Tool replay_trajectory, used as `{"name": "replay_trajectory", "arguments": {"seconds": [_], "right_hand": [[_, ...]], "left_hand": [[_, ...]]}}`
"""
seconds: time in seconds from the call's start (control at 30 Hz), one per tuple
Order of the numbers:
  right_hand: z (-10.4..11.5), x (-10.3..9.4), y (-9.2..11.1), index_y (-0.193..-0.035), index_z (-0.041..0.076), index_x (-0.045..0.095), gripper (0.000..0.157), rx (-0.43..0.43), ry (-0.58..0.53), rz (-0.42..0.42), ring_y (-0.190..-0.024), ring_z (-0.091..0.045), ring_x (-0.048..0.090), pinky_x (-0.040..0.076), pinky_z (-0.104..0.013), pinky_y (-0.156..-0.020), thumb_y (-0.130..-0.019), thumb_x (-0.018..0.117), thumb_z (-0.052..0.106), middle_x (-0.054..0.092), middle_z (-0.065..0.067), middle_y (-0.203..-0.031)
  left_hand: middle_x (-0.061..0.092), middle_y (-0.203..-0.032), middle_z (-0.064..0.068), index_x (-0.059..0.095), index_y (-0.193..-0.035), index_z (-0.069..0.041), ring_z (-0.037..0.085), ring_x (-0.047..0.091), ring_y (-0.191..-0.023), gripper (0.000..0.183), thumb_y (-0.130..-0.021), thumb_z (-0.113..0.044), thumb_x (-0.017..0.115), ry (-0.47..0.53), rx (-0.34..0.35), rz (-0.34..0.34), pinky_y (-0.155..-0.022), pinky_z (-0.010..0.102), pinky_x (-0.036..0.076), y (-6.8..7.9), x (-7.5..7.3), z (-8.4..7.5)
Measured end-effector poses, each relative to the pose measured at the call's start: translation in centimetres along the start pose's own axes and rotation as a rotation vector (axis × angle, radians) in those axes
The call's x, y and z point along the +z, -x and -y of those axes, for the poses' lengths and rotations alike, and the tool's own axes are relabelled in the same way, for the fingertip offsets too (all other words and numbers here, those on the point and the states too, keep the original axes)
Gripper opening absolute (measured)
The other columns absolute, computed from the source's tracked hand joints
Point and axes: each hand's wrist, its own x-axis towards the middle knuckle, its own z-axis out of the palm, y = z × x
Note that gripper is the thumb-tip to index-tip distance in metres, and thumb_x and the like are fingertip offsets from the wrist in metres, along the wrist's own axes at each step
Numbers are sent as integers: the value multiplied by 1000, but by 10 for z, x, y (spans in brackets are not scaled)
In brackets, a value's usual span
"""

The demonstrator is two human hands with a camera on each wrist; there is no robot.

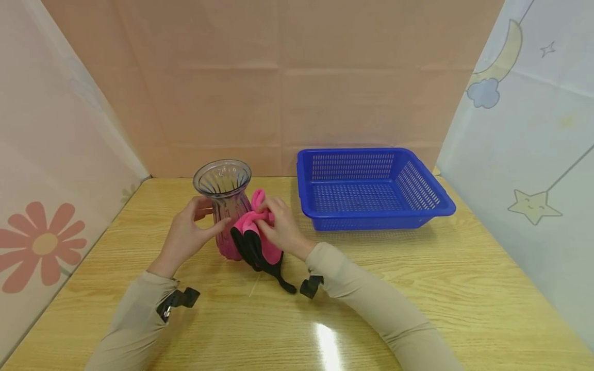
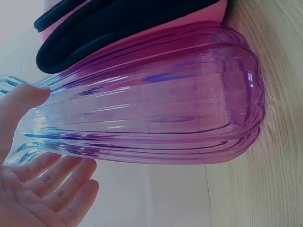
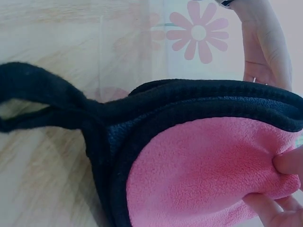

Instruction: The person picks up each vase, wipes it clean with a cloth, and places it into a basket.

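Note:
A ribbed glass vase (image 1: 227, 207), clear at its flared rim and pink-purple toward the base, stands upright on the table. My left hand (image 1: 187, 233) holds it round the neck, thumb on the near side and fingers on the far left side. Folded pink cloth (image 3: 189, 165) with black edging and a black hanging loop (image 3: 42, 90) is pinched near its top between my right hand's (image 1: 284, 226) thumb and fingers. The cloth hangs against the vase's right side and covers part of it. In the left wrist view its black edge overlaps the glass (image 2: 156, 104).
A blue perforated plastic basket (image 1: 371, 210) stands at the back right of the wooden table (image 1: 260, 330). Behind the table hangs a peach backdrop (image 1: 278, 77), with printed panels at both sides. Black wrist mounts (image 1: 178, 303) are strapped over the sleeves.

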Motion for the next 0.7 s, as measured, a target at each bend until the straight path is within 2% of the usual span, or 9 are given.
{"name": "replay_trajectory", "arguments": {"seconds": [0.2, 0.43, 0.7], "right_hand": [[3, -1, -6, -91, 0, 55, 15, -17, -20, -36, -88, -25, 52, 50, -42, -76, -82, 67, 3, 58, -15, -91], [10, -4, -14, -90, 0, 57, 13, -31, -8, -76, -90, -25, 55, 50, -33, -78, -83, 67, 5, 60, -14, -91], [16, -7, -21, -92, 0, 57, 13, -41, -45, -93, -93, -26, 56, 52, -38, -82, -83, 66, 2, 60, -15, -94]], "left_hand": [[56, -125, 23, 44, -128, -2, 38, 55, -115, 59, -82, -28, 71, -1, 15, -8, -99, 53, 45, 0, 0, 1], [56, -124, 24, 44, -125, 1, 39, 55, -114, 53, -83, -19, 69, 0, 9, -7, -100, 53, 44, 0, -1, 0], [55, -126, 23, 43, -127, 0, 38, 54, -115, 52, -83, -15, 68, 2, 4, 5, -101, 53, 44, 0, -2, -2]]}}
